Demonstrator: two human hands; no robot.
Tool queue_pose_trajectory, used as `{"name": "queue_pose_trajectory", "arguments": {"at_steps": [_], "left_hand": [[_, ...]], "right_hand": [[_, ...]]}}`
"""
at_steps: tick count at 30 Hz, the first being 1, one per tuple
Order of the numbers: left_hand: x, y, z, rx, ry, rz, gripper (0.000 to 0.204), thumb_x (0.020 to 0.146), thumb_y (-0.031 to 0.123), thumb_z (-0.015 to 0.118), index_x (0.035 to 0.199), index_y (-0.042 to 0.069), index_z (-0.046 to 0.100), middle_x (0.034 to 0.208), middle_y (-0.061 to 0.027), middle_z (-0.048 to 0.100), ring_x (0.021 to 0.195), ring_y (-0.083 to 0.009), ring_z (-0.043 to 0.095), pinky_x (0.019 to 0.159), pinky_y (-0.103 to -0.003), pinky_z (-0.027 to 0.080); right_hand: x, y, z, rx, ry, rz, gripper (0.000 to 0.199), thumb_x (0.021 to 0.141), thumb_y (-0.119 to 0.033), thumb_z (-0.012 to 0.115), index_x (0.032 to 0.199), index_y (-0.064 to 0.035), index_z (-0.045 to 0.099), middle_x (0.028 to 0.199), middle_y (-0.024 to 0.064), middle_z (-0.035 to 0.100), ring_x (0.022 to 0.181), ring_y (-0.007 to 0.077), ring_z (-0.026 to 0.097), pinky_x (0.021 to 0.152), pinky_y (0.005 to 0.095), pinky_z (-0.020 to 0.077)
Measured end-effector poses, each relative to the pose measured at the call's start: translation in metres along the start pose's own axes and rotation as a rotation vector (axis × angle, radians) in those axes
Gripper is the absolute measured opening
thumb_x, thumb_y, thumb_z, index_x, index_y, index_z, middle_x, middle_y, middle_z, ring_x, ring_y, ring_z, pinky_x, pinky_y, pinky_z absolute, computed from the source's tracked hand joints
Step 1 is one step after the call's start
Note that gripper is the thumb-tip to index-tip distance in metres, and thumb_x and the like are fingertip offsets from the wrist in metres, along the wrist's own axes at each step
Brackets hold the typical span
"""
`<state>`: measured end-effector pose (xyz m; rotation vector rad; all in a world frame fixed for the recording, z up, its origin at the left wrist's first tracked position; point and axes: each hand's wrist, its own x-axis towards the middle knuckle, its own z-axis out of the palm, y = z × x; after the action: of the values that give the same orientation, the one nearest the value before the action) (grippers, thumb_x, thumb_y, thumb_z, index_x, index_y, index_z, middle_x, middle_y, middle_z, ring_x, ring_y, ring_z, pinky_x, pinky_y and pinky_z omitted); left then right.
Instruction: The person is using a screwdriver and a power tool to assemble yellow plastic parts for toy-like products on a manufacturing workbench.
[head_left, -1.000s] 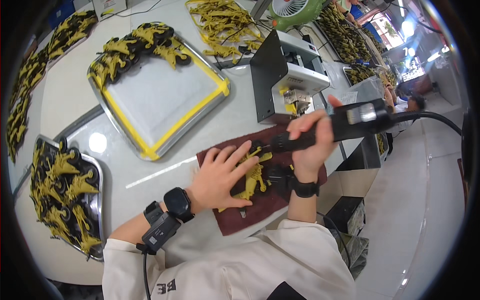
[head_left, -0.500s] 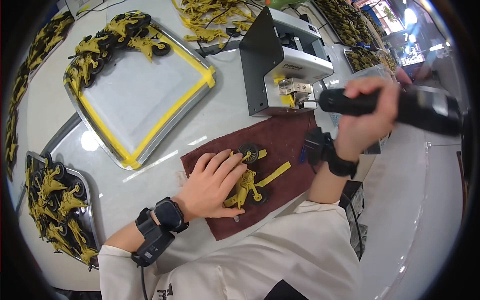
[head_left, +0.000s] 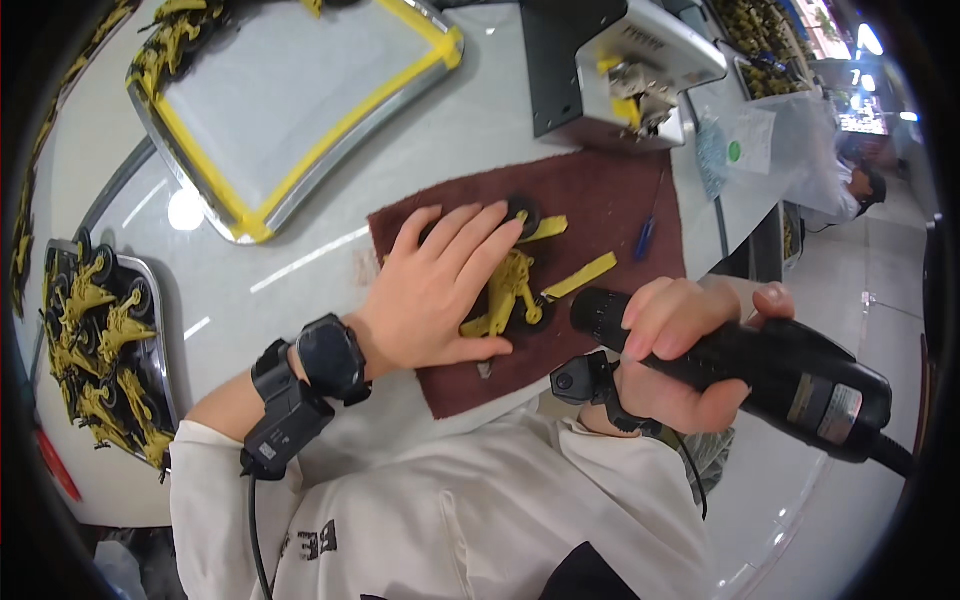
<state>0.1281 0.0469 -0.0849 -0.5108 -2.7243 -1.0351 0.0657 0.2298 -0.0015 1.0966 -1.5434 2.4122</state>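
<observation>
On a maroon cloth [head_left: 600, 190] lies a yellow toy motorcycle [head_left: 512, 285] with black wheels, partly covered by my left hand [head_left: 435, 285]. That hand rests over it with the fingers stretched out and the thumb apart, near its lower end. My right hand [head_left: 685, 345] is wrapped round a black corded electric screwdriver [head_left: 800, 395]. The driver's nose points left, and its thin bit is close to the lower wheel; whether it touches a screw I cannot make out. A yellow strip [head_left: 585, 275] sticks out to the right beside the bit.
A small screwdriver with a blue handle [head_left: 643, 238] lies on the cloth's right side. Beyond the cloth stands a grey and black box-shaped machine [head_left: 572, 95]. A yellow-taped tray [head_left: 350, 130] and a metal tray of toy motorcycles [head_left: 165, 345] are at left. Another person [head_left: 860, 185] is at far right.
My right hand has brought the electric screwdriver down from the machine to the toy motorcycle. My left hand stays on the motorcycle; the whole view has shifted downward.
</observation>
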Motion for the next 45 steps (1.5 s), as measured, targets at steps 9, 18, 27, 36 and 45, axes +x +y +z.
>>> {"name": "queue_pose_trajectory", "arguments": {"at_steps": [9,18,27,36,45], "left_hand": [[-0.005,-0.005,0.007,0.056,-0.071,0.009,0.088,0.065,0.051,0.071,0.133,0.006,0.039,0.139,-0.0151,0.038,0.123,-0.0323,0.040,0.102,-0.047,0.028],[-0.004,-0.005,0.006,0.061,-0.055,0.017,0.089,0.063,0.052,0.071,0.133,0.006,0.041,0.139,-0.0149,0.038,0.121,-0.0328,0.042,0.101,-0.048,0.029],[0.000,-0.012,0.005,-0.035,0.005,0.116,0.079,0.063,0.041,0.072,0.126,0.001,0.047,0.128,-0.0153,0.046,0.109,-0.0333,0.047,0.094,-0.044,0.037],[-0.001,-0.007,0.003,-0.059,0.043,0.102,0.074,0.061,0.042,0.073,0.119,0.002,0.051,0.121,-0.0142,0.049,0.103,-0.0303,0.049,0.089,-0.042,0.034],[-0.015,0.001,-0.006,0.027,-0.046,-0.002,0.086,0.060,0.051,0.074,0.127,0.006,0.046,0.128,-0.0124,0.046,0.113,-0.0302,0.044,0.100,-0.049,0.027]], "right_hand": [[-0.029,-0.005,0.002,-0.029,-0.083,-0.059,0.070,0.083,-0.036,0.068,0.126,-0.0051,0.022,0.079,0.0187,0.061,0.056,0.0280,0.059,0.055,0.0412,0.0501],[-0.026,0.008,-0.018,-0.010,-0.319,0.026,0.072,0.080,-0.020,0.073,0.129,-0.0044,0.024,0.091,0.0206,0.060,0.066,0.0274,0.060,0.062,0.0426,0.0506],[-0.018,0.005,-0.005,-0.009,-0.429,0.039,0.055,0.078,-0.023,0.072,0.115,-0.0014,0.038,0.076,0.0160,0.061,0.057,0.0264,0.061,0.052,0.0381,0.0501],[0.114,-0.008,-0.028,-0.211,0.097,-0.300,0.050,0.092,-0.046,0.037,0.108,0.0001,0.050,0.064,0.0089,0.053,0.049,0.0204,0.049,0.052,0.0370,0.0442],[0.101,0.029,-0.016,-0.272,0.243,0.035,0.044,0.083,-0.015,0.062,0.119,0.0019,0.043,0.055,0.0048,0.050,0.041,0.0138,0.048,0.043,0.0255,0.0399]]}}
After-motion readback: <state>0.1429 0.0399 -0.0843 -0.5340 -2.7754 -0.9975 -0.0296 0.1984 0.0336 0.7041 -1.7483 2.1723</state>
